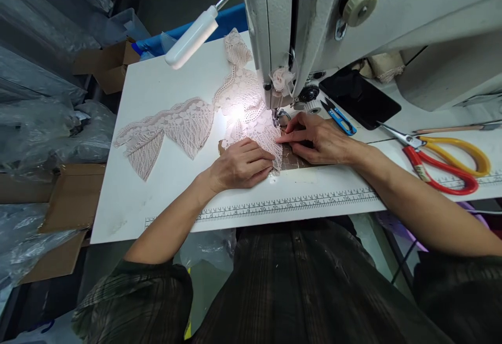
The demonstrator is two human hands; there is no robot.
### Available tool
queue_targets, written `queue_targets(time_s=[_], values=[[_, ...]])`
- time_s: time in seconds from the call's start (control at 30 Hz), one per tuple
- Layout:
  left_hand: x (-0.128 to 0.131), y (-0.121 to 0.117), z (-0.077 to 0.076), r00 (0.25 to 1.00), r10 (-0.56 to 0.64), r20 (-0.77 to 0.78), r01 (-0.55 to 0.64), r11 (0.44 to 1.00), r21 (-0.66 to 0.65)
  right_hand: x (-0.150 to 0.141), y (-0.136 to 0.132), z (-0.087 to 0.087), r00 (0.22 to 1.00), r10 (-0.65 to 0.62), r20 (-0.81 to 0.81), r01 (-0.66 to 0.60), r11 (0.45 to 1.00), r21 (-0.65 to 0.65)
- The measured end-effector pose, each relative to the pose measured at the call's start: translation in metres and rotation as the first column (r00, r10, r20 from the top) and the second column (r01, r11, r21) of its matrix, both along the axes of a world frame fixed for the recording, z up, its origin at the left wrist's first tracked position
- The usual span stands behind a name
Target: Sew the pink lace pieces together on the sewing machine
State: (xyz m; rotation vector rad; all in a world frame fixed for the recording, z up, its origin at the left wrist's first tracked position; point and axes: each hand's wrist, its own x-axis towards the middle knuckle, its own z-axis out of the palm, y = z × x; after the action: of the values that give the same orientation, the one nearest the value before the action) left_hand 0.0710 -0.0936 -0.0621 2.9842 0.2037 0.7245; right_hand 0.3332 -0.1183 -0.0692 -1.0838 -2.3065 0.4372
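A strip of pale pink lace pieces (188,122), joined in a chain, runs across the white table to the presser foot (276,117) of a sewing machine (270,30). My left hand (245,163) lies palm down on the lace's near part, fingers flat and close together. To its right, my right hand (317,139) has its fingers apart, the index fingertip touching the lace edge just below the presser foot. Part of the lace is hidden under my left hand. A brown worn plate (292,159) shows beneath my right fingers.
A white lamp (192,38) lights the lace. Right of the machine needle lie blue thread snips (339,118), a black phone (363,98) and red-and-yellow-handled scissors (439,161). A printed ruler (282,204) follows the table's front edge. Cardboard boxes (72,197) stand at the left.
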Motion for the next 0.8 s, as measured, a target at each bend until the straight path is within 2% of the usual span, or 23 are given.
queue_targets(time_s=[0.13, 0.37, 0.57, 0.8], values=[[0.001, 0.002, 0.006, 0.998, -0.022, -0.062, 0.022, 1.000, -0.004, 0.002, -0.002, 0.002, 0.997, 0.049, 0.060, -0.050, 0.999, 0.014], [0.007, 0.014, 0.025, 0.983, -0.069, -0.171, 0.048, 0.991, -0.124, 0.001, -0.004, -0.003, 0.996, 0.008, 0.085, -0.017, 0.995, 0.095], [0.009, 0.015, 0.020, 0.980, -0.019, -0.198, -0.014, 0.987, -0.162, 0.001, -0.003, -0.002, 0.994, 0.009, 0.111, -0.021, 0.994, 0.105], [0.007, 0.012, 0.013, 0.991, 0.024, -0.134, -0.031, 0.999, -0.045, -0.002, -0.003, -0.004, 0.981, -0.062, 0.181, 0.039, 0.991, 0.129]])
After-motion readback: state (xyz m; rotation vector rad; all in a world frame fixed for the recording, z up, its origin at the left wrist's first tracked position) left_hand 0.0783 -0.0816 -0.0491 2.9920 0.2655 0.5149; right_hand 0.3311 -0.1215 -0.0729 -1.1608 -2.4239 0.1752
